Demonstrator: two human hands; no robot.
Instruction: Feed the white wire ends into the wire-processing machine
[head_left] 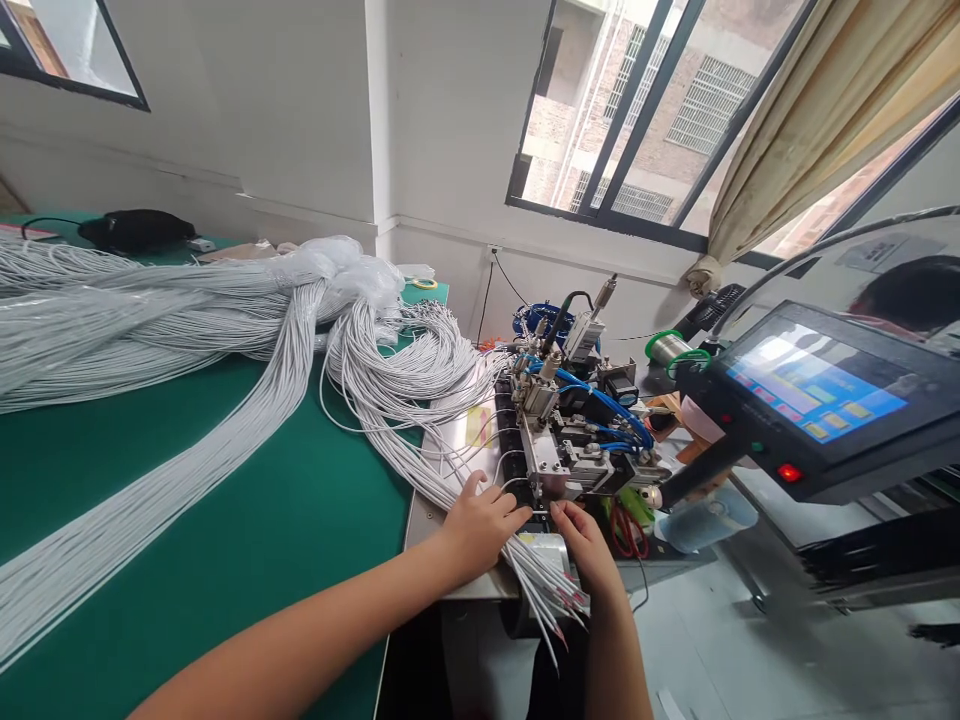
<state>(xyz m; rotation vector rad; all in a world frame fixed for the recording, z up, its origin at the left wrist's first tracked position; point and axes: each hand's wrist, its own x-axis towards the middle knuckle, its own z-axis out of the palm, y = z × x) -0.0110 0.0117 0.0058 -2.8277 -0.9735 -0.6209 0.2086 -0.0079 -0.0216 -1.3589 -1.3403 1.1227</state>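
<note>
My left hand (484,525) is closed, its fingertips on a short stretch of white cable (540,512) at the front of the wire-processing machine (540,440). From the right, my right hand (586,545) pinches the other end of that cable, with thumb and forefinger together. Under my left hand runs a bundle of white cables (536,580), its reddish-tipped ends hanging over the table's front edge. Several single cables arch from the bundle into the black feed track (511,440) of the machine. My fingers partly hide the cable tip.
A large coil of white cables (420,360) lies left of the machine. More plastic-wrapped cable bundles (150,310) cover the green table (330,560). At the right stand a touchscreen panel (817,390) and a solder wire spool (671,348). Red-handled pliers (628,532) lie beside the machine.
</note>
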